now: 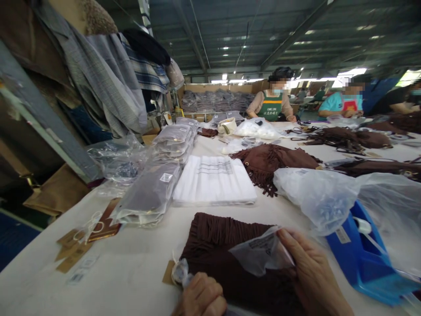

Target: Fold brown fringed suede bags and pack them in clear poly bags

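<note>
A dark brown fringed item (223,263) lies on the white table right in front of me. My left hand (204,295) is closed at its lower left edge, next to a small clear plastic bundle (180,272) and a brown card tag (168,272). What its curled fingers hold is hidden. My right hand (304,259), over the item's right side, pinches a translucent plastic piece (259,252) with printing on it, which hangs over the brown fabric.
Beyond the item are a stack of white bags (215,182) and grey bagged packs (148,191). Card tags (70,252) lie at left. A blue tape dispenser (362,250) and plastic bags (319,193) stand at right. Coworkers (272,103) sit behind the brown pieces (276,162).
</note>
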`<act>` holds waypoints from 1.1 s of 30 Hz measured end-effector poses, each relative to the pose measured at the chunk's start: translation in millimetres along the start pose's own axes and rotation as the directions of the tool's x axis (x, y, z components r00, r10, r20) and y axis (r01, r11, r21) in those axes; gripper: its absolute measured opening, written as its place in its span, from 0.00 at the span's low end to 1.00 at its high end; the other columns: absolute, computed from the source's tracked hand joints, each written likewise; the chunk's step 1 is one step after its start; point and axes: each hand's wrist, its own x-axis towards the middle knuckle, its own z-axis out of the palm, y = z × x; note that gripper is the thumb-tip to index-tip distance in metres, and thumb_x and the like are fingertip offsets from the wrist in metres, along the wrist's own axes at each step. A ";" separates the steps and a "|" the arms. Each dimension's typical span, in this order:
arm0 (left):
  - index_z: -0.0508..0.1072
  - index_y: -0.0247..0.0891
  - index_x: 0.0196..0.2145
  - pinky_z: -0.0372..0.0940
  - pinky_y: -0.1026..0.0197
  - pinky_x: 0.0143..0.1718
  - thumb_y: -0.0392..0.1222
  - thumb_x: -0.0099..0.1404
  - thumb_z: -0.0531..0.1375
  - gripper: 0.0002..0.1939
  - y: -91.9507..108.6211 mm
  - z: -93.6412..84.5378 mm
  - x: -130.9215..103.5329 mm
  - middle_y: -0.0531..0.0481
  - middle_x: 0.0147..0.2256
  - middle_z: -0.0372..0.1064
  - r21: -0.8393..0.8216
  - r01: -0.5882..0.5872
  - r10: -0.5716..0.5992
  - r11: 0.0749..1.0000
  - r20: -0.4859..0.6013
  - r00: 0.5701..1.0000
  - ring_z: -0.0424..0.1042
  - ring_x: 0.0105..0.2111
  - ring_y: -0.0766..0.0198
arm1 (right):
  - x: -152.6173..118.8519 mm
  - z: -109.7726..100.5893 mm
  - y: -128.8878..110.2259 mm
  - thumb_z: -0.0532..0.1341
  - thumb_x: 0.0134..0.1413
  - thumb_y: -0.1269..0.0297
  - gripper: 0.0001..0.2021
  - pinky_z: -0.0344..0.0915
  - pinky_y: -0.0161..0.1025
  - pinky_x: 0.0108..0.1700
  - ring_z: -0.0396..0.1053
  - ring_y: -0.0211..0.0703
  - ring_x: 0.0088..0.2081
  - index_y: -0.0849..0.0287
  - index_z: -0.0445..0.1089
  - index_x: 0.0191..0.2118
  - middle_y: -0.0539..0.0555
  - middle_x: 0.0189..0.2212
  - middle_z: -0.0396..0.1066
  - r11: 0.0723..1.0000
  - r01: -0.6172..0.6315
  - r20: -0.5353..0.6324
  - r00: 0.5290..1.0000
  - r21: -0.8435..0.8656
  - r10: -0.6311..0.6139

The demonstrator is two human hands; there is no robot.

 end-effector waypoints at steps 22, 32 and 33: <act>0.67 0.33 0.41 0.64 0.57 0.28 0.31 0.67 0.39 0.18 -22.7 34.4 35.8 0.45 0.30 0.65 0.312 0.029 -0.150 0.950 0.369 0.917 0.65 0.27 0.59 | 4.2 -16.2 54.9 0.47 0.54 0.52 0.17 0.61 0.38 0.23 0.63 0.42 0.15 0.55 0.59 0.44 0.42 0.13 0.63 0.571 0.163 -0.021 0.953 -0.804 -0.301; 0.64 0.31 0.50 0.64 0.49 0.38 0.36 0.67 0.47 0.16 -19.9 35.6 30.7 0.39 0.40 0.68 0.336 0.037 -0.208 0.941 0.491 0.846 0.68 0.37 0.53 | 9.2 -34.7 71.3 0.51 0.56 0.66 0.25 0.61 0.45 0.51 0.69 0.50 0.49 0.60 0.53 0.61 0.59 0.48 0.71 -0.551 0.586 0.770 0.218 -0.595 -0.599; 0.64 0.30 0.50 0.63 0.48 0.40 0.38 0.68 0.48 0.16 -19.9 34.9 29.7 0.38 0.42 0.68 0.346 0.035 -0.208 0.937 0.477 0.854 0.68 0.40 0.52 | 15.6 -33.0 78.7 0.51 0.56 0.65 0.27 0.62 0.45 0.51 0.68 0.50 0.49 0.64 0.51 0.62 0.61 0.48 0.71 -0.624 0.555 0.813 0.188 -0.551 -0.551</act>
